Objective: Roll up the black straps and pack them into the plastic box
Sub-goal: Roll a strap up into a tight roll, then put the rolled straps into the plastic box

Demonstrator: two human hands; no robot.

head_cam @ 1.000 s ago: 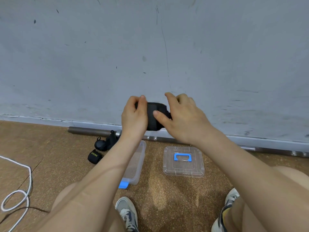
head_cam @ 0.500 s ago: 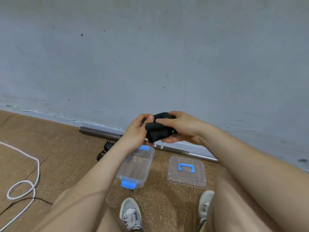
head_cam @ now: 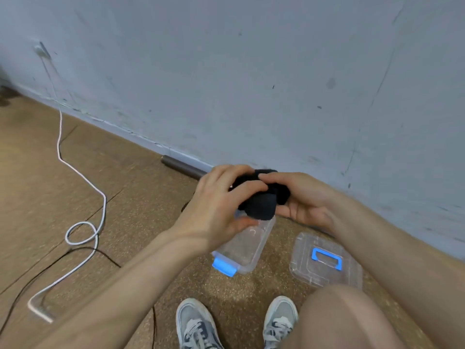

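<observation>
Fingers (head_cam: 249, 187) of the left hand (head_cam: 216, 210) and right hand (head_cam: 309, 202) curl round the rolled black fabric strap (head_cam: 259, 207), held just above the far end of the clear plastic box (head_cam: 241, 250). Soft and light, it will probably spring loose (so clamp across the outer wrap). Compared with half a second ago, the roll sits lower, nearer the box.

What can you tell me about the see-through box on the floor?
The plastic box is clear, rectangular and open on top, with a blue latch on its near end. It stands upright on the brown floor and looks empty. Its lid lies apart, to its right. The left hand and right hand hold a rolled black strap over its far end, hiding that part.
</observation>
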